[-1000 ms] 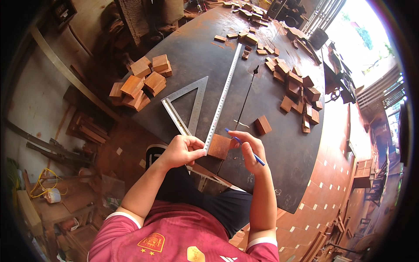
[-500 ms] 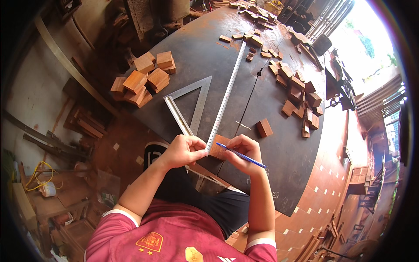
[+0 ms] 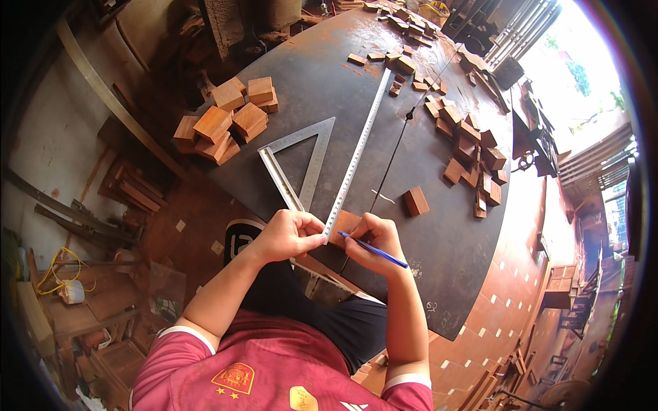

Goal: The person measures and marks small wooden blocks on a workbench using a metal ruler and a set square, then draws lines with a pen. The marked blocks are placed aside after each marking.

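A long steel ruler reaches from my left hand away across the dark worktable. My left fingers and thumb are closed on the ruler's near end, over the edge of a small reddish wood block. In my right hand is a blue pen, its tip down at the block beside the ruler. The right fingers also rest against the block, whose near part they hide. A metal triangle square lies flat to the left of the ruler, just beyond my left hand.
Stacked wood blocks sit at the table's left edge. A single block lies right of the ruler. More blocks are heaped along the right side, and others are scattered at the far end. A dark seam crosses the tabletop.
My right hand and the pen have shifted slightly left, bringing the tip closer to the ruler's edge. My left hand stays on the ruler's end.
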A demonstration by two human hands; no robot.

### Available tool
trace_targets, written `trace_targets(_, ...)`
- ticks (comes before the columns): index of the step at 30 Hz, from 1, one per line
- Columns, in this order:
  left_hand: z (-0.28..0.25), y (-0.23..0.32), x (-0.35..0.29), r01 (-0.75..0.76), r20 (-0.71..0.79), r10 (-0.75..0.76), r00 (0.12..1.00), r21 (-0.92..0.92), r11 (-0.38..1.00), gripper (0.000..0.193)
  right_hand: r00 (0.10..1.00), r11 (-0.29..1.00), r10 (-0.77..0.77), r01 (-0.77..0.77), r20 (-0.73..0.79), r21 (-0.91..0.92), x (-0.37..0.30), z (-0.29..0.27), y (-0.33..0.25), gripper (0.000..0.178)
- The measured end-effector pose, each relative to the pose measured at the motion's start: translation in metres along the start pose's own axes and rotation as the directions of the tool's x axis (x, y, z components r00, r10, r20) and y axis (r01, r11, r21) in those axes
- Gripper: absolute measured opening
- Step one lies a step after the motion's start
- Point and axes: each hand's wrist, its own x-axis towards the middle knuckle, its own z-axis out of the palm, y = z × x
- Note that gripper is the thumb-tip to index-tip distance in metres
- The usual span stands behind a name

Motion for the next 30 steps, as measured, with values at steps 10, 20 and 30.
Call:
trace_targets(10,-0.0001,0.0034,-0.0012,-0.017,-0.005,0.018,1.000,0.032,0.999,0.021,0.999,0.997,-0.039,0.039,-0.002,-0.069,0.0024,0.0024,-0.0033,0.018)
trace_targets(20,0.0010,0.0015,-0.0008,-0.037,-0.015,0.037,0.999,0.012,0.999,0.020,0.999,0.998,0.038,-0.036,0.039,-0.057,0.0022,0.0006,-0.0028,0.015)
trace_targets(30,0.0012,0.0021,-0.0010,-0.024,-0.028,0.026,0.999,0.057,0.998,0.020,0.999,0.996,0.000,0.004,0.044,-0.092,0.0022,0.0003,0.0025,0.013)
